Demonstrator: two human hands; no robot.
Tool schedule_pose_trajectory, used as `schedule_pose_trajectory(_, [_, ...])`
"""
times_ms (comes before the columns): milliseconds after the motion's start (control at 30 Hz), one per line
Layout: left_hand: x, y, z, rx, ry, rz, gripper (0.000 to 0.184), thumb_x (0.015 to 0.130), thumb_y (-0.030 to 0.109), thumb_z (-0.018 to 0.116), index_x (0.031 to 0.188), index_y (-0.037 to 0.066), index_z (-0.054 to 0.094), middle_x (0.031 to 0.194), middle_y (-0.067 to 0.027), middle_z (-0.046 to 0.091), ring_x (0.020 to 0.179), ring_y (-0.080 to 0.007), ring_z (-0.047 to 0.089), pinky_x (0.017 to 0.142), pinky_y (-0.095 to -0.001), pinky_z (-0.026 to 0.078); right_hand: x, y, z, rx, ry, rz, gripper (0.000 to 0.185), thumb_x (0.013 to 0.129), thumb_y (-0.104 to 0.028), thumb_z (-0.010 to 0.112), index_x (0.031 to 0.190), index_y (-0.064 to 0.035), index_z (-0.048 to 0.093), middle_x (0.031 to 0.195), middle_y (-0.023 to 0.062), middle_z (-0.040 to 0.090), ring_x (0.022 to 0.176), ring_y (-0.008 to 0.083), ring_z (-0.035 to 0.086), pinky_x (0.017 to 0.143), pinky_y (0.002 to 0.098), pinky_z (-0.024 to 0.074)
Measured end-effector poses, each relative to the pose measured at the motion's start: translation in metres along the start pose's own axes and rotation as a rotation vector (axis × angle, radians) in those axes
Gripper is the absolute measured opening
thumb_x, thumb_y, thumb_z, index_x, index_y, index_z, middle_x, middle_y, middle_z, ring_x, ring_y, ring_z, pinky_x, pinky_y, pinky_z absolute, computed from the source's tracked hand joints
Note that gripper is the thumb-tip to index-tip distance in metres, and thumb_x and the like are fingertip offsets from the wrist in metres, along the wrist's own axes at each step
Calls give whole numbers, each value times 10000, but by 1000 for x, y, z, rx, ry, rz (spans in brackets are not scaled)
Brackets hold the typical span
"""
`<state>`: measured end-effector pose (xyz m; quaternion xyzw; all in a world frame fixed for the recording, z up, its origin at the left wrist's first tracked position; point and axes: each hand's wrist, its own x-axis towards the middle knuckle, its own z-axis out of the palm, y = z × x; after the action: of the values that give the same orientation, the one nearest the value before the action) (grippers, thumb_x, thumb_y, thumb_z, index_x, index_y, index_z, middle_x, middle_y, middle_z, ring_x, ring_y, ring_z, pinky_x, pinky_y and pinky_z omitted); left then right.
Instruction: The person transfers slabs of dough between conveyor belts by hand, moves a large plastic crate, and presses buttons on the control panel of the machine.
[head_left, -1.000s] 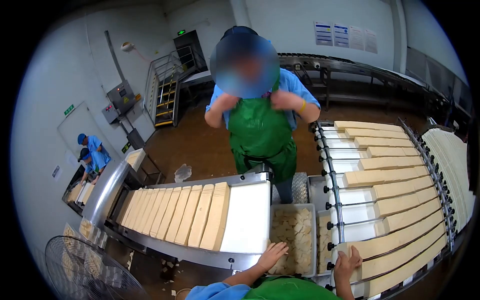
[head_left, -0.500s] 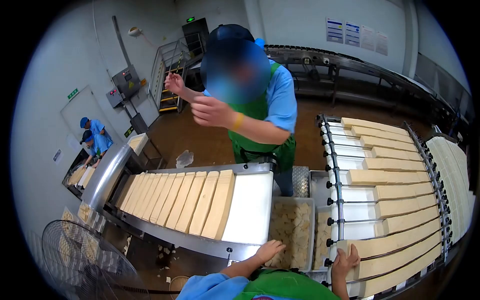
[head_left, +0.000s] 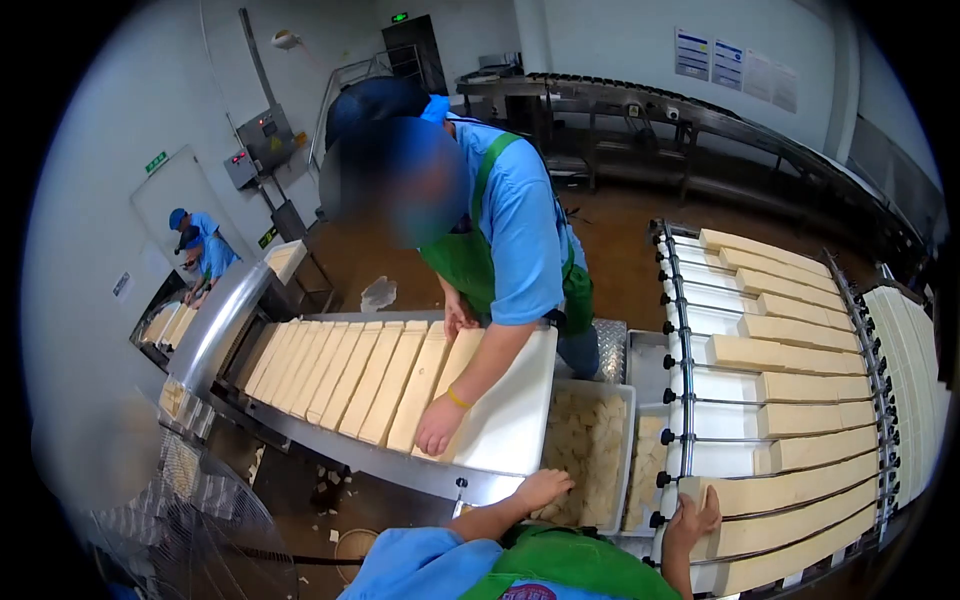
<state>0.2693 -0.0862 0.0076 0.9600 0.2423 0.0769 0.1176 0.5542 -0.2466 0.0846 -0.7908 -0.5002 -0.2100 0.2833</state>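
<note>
My left hand (head_left: 543, 490) rests open beside the end of the left conveyor (head_left: 515, 430), over the near edge of a bin of pale broken pieces (head_left: 583, 440). Nothing shows in its fingers. On the right, my right hand (head_left: 693, 517) has its fingers around the left end of a long cream-coloured slab (head_left: 790, 488). This slab lies in a lane between thin metal rods on the right conveyor (head_left: 715, 458). Across from me, a co-worker's hands (head_left: 438, 425) hold the last slab (head_left: 455, 365) in the row on the left conveyor, one at each end.
The co-worker (head_left: 530, 220) leans over the left conveyor. A wire fan (head_left: 215, 520) stands at lower left, with scraps on the floor near it. Two more people (head_left: 205, 245) work at far left. A long dark machine line (head_left: 690, 130) runs along the back wall.
The co-worker has bent down, lowering both hands from chest height to the last slab on the left conveyor. My hands have stayed almost where they were. My view has shifted slightly.
</note>
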Motion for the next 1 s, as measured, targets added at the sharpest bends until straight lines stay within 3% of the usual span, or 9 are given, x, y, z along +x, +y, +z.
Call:
schedule_pose_trajectory(100, [8,-7,1,-59,57,20,270,769,95,552,1035,98,596,975,-69,536,905,-259,567,775,-357,474,-1,5,10,-8,30,16,122,771,-60,646,873,-109,691,1293,204,470,1230,338,412,1000,520,234])
schedule_pose_trajectory(200, [6,-1,6,-126,122,-10,171,845,145,500,995,112,573,929,-95,537,821,-295,595,704,-401,493,-4,10,8,27,84,11,118,757,-56,648,822,-132,713,1264,198,499,1192,327,440,970,487,247])
schedule_pose_trajectory(267, [12,8,-18,-127,-32,-76,149,843,154,513,969,115,583,913,-95,558,844,-299,608,693,-418,497,2,12,5,61,132,-25,136,730,-58,654,802,-148,726,1239,185,521,1152,309,461,932,455,258])
schedule_pose_trajectory(333, [10,3,4,-169,75,-78,156,828,196,564,972,141,584,896,-79,563,822,-304,610,677,-427,499,11,5,-10,46,87,-21,152,723,-76,641,809,-164,730,1223,164,534,1128,290,473,926,441,248])
schedule_pose_trajectory(367, [10,1,9,-115,30,-108,142,822,210,577,951,153,585,881,-74,564,802,-305,613,665,-430,500,6,9,-6,72,71,1,156,723,-89,634,819,-170,728,1221,151,533,1131,282,471,933,448,242])
schedule_pose_trajectory(500, [14,6,-3,-136,120,-45,79,794,177,601,821,107,577,828,-94,558,726,-321,592,618,-447,485,4,6,-6,88,2,56,190,746,-116,612,902,-178,702,1236,103,516,1164,264,447,946,458,235])
schedule_pose_trajectory(733, [11,-10,16,-119,119,-57,166,809,120,584,958,130,657,881,-103,592,752,-334,604,639,-436,495,10,5,-7,46,88,56,153,750,-146,630,897,-170,666,1265,81,500,1179,251,433,953,446,257])
schedule_pose_trajectory(800, [7,-27,26,-276,5,61,254,896,142,518,1103,17,594,1053,-218,567,970,-387,539,853,-438,453,12,2,-9,33,132,93,200,737,-142,648,923,-210,679,1269,84,505,1161,253,454,951,433,270])
schedule_pose_trajectory(1000, [6,-24,24,-285,-6,-28,242,896,132,512,1089,10,595,1037,-218,564,941,-405,539,818,-439,460,15,-2,-18,-42,41,78,185,767,-225,660,951,-209,674,1342,73,478,1188,229,447,949,433,264])
